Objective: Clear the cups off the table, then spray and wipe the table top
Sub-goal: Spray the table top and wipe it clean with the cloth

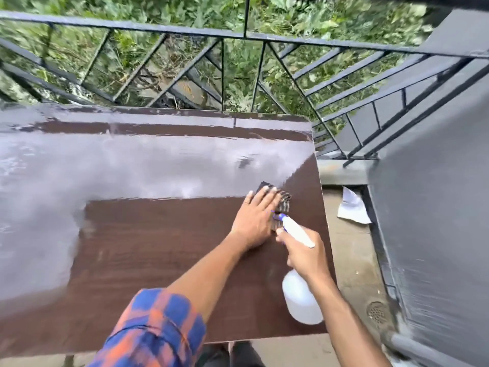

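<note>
The dark brown table top [148, 250] fills the lower left, its far and left parts shining with glare or wetness. My left hand [255, 218] presses flat on a dark striped cloth [284, 198] near the table's right edge. Just to its right, my right hand [304, 254] grips the neck of a white spray bottle [300, 300] with a blue and white trigger head, the nozzle pointing toward the cloth. No cups show on the table.
A dark metal railing [238, 35] runs behind the table with green foliage beyond. To the right lie a concrete floor strip, a crumpled white paper [353, 207], a round floor drain [375, 311] and a grey wall [436, 207].
</note>
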The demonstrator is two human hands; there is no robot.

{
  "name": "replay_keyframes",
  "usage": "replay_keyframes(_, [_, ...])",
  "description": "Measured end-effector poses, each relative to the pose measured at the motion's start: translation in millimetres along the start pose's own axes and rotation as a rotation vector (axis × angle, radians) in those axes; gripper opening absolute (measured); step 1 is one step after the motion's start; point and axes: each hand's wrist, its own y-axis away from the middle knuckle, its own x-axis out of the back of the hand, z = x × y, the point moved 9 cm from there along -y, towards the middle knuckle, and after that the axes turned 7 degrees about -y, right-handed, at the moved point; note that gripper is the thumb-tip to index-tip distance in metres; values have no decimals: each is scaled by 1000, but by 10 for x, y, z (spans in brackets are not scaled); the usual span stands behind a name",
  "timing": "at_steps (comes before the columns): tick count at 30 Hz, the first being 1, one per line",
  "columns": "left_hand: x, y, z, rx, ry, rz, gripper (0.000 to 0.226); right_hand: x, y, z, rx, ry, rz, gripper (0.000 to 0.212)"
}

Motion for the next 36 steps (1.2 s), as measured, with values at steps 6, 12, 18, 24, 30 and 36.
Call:
replay_keyframes(6, [81, 1084, -1376, 377, 74, 182, 60, -334, 355, 110, -29, -4, -150, 38])
replay_keyframes(12, [-62, 2900, -2716, 1081, 179, 279, 65, -761, 676, 28, 83, 87, -309, 41])
replay_keyframes(18, [-299, 3533, -1857, 1333, 234, 367, 57, -793, 799, 136, 72, 106, -367, 30])
replay_keyframes(24, [-368, 2559, -565, 1103, 296, 315, 58, -492, 754, 171, 36, -8, -317, 28])
replay_keyframes(30, [-447, 1539, 743, 452, 206, 207, 62, 173, 561, 404, 20, -47, -158, 35])
replay_keyframes(36, [-588, 1554, 1443, -33, 61, 63, 65, 699, 636, 884, -42, -38, -58, 12])
